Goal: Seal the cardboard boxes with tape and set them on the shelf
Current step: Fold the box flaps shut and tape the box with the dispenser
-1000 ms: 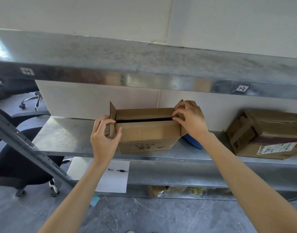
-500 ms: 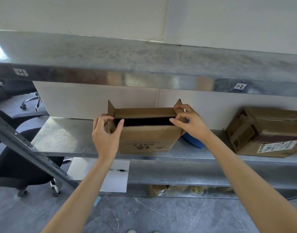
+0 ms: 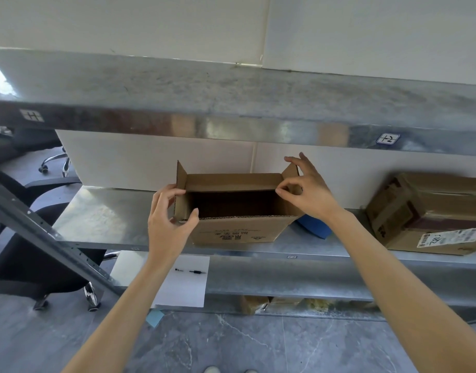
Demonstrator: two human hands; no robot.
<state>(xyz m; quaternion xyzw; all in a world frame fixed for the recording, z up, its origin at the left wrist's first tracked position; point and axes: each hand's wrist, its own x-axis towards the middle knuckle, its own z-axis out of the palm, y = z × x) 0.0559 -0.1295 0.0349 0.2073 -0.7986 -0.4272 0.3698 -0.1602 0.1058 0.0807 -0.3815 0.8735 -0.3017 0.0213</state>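
A small brown cardboard box [image 3: 237, 230] stands on the middle metal shelf [image 3: 102, 219], its top wide open and its inside dark. My left hand [image 3: 167, 224] holds the box's left end, thumb on the front edge and fingers curled round the upright left flap. My right hand [image 3: 307, 189] pinches the right end of the rear flap, with the other fingers spread against the upright right flap. A blue object [image 3: 315, 227], perhaps a tape holder, lies on the shelf just right of the box, partly hidden by my wrist.
A larger sealed box [image 3: 430, 214] with a label sits at the shelf's right end. An upper shelf [image 3: 231, 103] hangs overhead. A white sheet with a pen [image 3: 188, 281] lies on the lower shelf. Office chairs [image 3: 29, 265] stand to the left.
The box's top flaps, nearly closed a second ago, have been pulled apart and the opening is now wide. Both hands stayed at the box's ends.
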